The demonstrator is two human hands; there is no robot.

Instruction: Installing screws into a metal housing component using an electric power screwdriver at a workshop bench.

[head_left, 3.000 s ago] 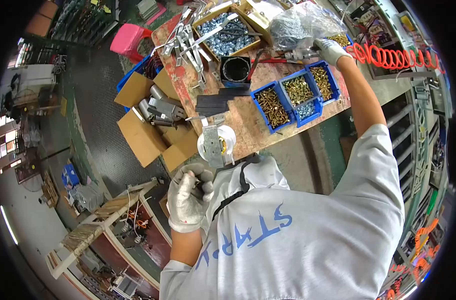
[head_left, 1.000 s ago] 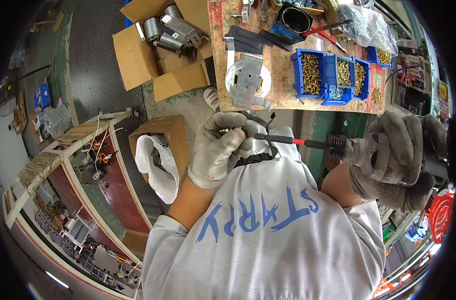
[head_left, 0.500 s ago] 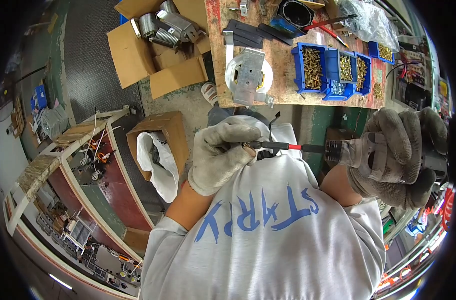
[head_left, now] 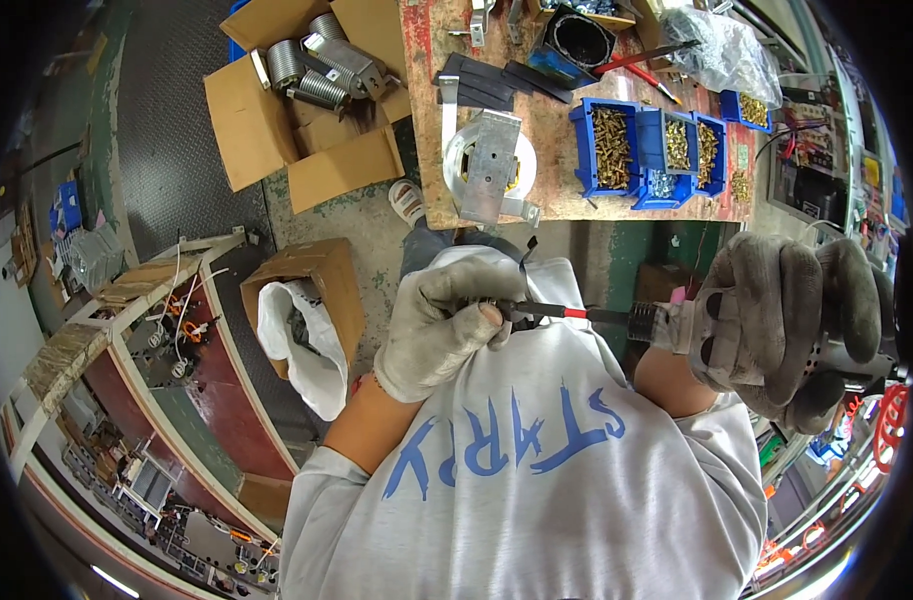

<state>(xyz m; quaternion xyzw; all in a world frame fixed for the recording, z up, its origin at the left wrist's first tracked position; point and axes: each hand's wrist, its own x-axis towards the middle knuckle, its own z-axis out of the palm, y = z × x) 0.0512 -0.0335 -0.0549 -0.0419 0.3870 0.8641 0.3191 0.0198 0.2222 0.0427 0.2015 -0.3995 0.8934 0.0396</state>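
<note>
My right hand (head_left: 777, 325), in a grey work glove, is wrapped around a power screwdriver (head_left: 677, 325) lying level at the right. Its long black and red bit (head_left: 575, 313) points left to my left hand (head_left: 447, 325). That hand, in a pale glove, is closed with thumb and fingertips pinched at the bit's tip. A small dark piece with a brassy glint is partly visible there, but the fingers hide what it is. A thin black strip (head_left: 528, 252) sticks up just beyond the fingertips. Both hands are in front of my grey shirt, short of the workbench.
On the worn workbench (head_left: 557, 210) stand blue bins (head_left: 580, 150) of brass screws. Left of them lies a round part with a metal bracket (head_left: 492, 165), and black strips (head_left: 477, 80) lie behind it. Open cardboard boxes (head_left: 347, 165) (head_left: 337, 275) stand at the left, near a wooden frame rack (head_left: 157, 340).
The bench and boxes have shifted slightly left in view. Both hands remain at the bit, and the left fingers now cover more of its tip. The black strip has tilted.
</note>
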